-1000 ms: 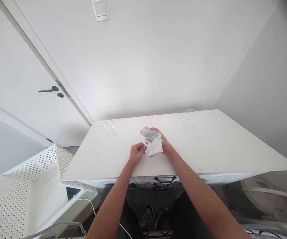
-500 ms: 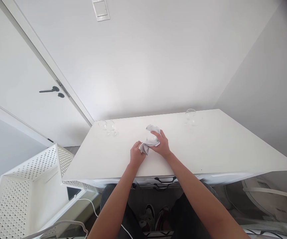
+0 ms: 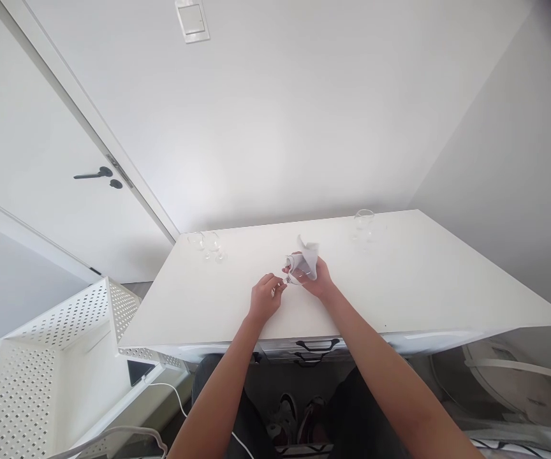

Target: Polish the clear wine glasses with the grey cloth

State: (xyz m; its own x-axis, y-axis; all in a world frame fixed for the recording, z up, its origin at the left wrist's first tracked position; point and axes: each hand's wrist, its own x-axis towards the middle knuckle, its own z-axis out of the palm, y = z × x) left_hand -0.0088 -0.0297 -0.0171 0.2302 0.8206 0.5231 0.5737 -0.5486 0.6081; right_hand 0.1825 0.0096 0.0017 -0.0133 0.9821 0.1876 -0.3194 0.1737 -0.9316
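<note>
Over the middle of the white table my right hand is closed around a small clear stemmed glass and a white cloth that sticks up out of it. My left hand pinches the foot of that glass from the left. Both hands sit just above the tabletop. Most of the glass is hidden by cloth and fingers.
Two clear glasses stand at the table's far left corner, one more glass at the far right. A white perforated cart is at the lower left, a door with a black handle behind it, and a white cable.
The cloth went from draped over the glass and my hands to bunched up into the glass bowl. My left hand shifted from the cloth to the glass foot.
</note>
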